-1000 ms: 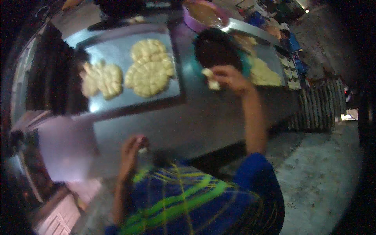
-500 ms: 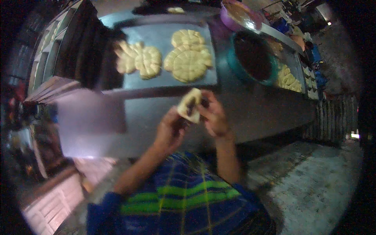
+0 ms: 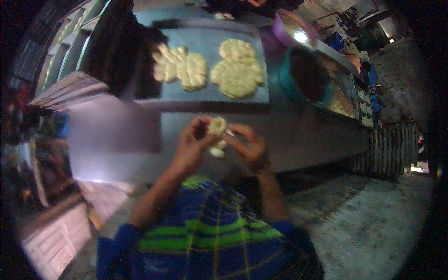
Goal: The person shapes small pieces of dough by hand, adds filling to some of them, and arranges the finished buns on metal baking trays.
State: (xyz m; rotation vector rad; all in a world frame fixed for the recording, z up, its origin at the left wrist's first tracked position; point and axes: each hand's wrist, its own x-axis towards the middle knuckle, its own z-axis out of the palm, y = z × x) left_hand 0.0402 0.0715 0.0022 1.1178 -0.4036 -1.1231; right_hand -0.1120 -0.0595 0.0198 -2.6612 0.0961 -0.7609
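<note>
Over the near side of the metal table (image 3: pixel 107 154), a small pale piece of dough (image 3: pixel 218 125) is held up between both hands. My left hand (image 3: pixel 190 145) grips its left side, fingers curled behind it. From the right, my right hand (image 3: pixel 250 145) pinches it with thumb and fingers. A paler end of the dough shows below the fingertips; the filling is hidden now. Beyond the hands, a flat metal tray (image 3: pixel 186 99) carries a spiky-edged shaped dough (image 3: pixel 181 67) on the left and a rounded, segmented dough figure (image 3: pixel 238 70) on the right.
Right of the tray stands a teal basin (image 3: pixel 285 74) with dark contents, and behind it a purple basin (image 3: pixel 281 30). More dough pieces (image 3: pixel 341 103) lie farther right. At left is a shelf rack (image 3: pixel 70 46); a slatted panel (image 3: pixel 387 147) stands at right.
The dough piece has turned and closed up: its dark filling was showing and is now out of sight. My left hand has risen beside it. The whole view has shifted slightly.
</note>
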